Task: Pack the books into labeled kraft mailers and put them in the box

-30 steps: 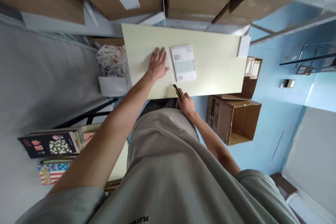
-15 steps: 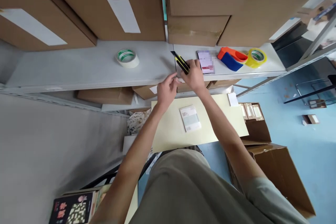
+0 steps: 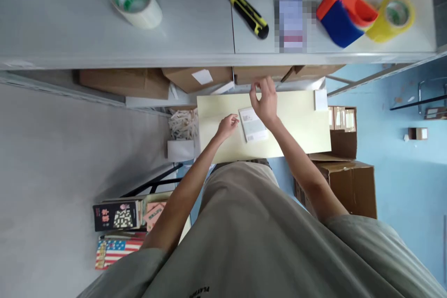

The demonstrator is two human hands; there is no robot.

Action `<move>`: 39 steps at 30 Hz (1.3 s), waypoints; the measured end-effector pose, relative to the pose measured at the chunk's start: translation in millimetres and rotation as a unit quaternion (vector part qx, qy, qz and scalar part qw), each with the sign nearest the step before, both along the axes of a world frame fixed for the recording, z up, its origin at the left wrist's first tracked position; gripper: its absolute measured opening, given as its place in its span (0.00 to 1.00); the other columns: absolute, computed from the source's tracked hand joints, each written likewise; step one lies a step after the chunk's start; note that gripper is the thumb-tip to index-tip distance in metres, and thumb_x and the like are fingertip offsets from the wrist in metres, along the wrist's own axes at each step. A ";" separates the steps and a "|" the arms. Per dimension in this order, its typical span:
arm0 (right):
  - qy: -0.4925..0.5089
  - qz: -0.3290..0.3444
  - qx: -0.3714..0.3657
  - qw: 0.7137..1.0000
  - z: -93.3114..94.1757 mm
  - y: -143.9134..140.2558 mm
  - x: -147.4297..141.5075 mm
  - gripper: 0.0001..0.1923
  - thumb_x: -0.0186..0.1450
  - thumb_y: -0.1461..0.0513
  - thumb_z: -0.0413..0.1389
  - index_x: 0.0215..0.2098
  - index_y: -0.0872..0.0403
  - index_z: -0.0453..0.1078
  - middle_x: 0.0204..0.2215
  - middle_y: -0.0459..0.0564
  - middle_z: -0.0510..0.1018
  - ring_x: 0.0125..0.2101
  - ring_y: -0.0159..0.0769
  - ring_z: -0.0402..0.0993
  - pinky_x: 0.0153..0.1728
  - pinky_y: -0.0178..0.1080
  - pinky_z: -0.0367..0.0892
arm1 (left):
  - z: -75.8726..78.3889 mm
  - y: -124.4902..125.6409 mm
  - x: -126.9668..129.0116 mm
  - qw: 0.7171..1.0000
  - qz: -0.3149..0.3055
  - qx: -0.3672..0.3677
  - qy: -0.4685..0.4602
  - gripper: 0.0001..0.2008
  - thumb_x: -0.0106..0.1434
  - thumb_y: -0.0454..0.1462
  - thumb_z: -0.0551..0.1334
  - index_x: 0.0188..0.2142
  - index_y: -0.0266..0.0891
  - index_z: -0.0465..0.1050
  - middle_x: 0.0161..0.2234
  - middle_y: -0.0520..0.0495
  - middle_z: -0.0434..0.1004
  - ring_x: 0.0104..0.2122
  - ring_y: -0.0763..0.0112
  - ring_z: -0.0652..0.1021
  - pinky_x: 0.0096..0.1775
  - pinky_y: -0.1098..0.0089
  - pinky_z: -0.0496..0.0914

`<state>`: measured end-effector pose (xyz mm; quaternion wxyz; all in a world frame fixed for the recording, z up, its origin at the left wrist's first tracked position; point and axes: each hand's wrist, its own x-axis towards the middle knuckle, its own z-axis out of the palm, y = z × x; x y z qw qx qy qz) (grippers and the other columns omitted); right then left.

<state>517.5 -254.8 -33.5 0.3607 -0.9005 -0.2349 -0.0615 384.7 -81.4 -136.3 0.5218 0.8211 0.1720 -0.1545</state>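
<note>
Head cam, R hand [image 3: 264,101] loosely curled, L hand [image 3: 228,125] half-curled nr rect. paper bk [image 3: 253,125], slim cutter [image 3: 247,12]

We see grey shelf [image 3: 192,23] at far side, seam running across its top. On it, left to right: white tape roll [image 3: 148,11]; black-yellow cutter [image 3: 247,14] lying slantwise over seam; blurred phone-like thing [image 3: 292,23]; orange-and-blue tape dispenser [image 3: 344,18]; yellow tape roll [image 3: 388,23] just beside dispenser. Nearer us, lower down, pale yellow table [image 3: 300,128]: white book [image 3: 253,125] lying flat near middle, small white block [image 3: 321,100] at far right corner. On blue floor [image 3: 401,186], right, we spot small cardboard box [image 3: 415,133].
</note>
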 end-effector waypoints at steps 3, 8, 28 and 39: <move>0.200 -0.084 -0.052 0.975 -84.0 -48.5 -64.6 0.21 0.81 0.54 0.56 0.66 0.55 0.75 0.61 0.70 0.80 0.66 0.61 0.76 0.72 0.65 0.74 | -41.8 -35.4 -37.8 0.999 -0.002 -0.005 0.053 0.21 0.67 0.27 0.66 0.58 0.35 0.83 0.52 0.35 0.87 0.46 0.55 0.88 0.58 0.54 0.83; 0.346 -0.165 -0.079 0.920 -155.3 -85.1 -111.7 0.28 0.74 0.61 0.59 0.70 0.61 0.73 0.66 0.76 0.78 0.69 0.60 0.74 0.75 0.61 0.70 | -76.3 -80.8 -49.8 0.999 0.027 -0.011 0.043 0.31 0.63 0.29 0.69 0.66 0.40 0.78 0.60 0.36 0.76 0.55 0.53 0.83 0.60 0.52 0.83; 0.495 -0.058 -0.089 0.862 -148.7 -160.8 -47.3 0.12 0.73 0.57 0.65 0.53 0.54 0.78 0.54 0.61 0.89 0.53 0.50 0.85 0.60 0.49 0.79 | -42.6 -151.0 -21.5 0.979 0.049 0.144 0.133 0.36 0.62 0.27 0.67 0.71 0.30 0.74 0.71 0.23 0.70 0.74 0.37 0.73 0.80 0.42 0.65; 0.480 -0.072 -0.111 0.867 -139.2 -227.4 -19.3 0.08 0.69 0.60 0.65 0.42 0.48 0.70 0.52 0.60 0.88 0.52 0.51 0.84 0.61 0.52 0.78 | -36.6 -113.7 -29.9 0.978 0.035 0.159 0.129 0.50 0.59 0.32 0.73 0.79 0.25 0.64 0.86 0.22 0.50 0.88 0.40 0.49 0.86 0.45 0.46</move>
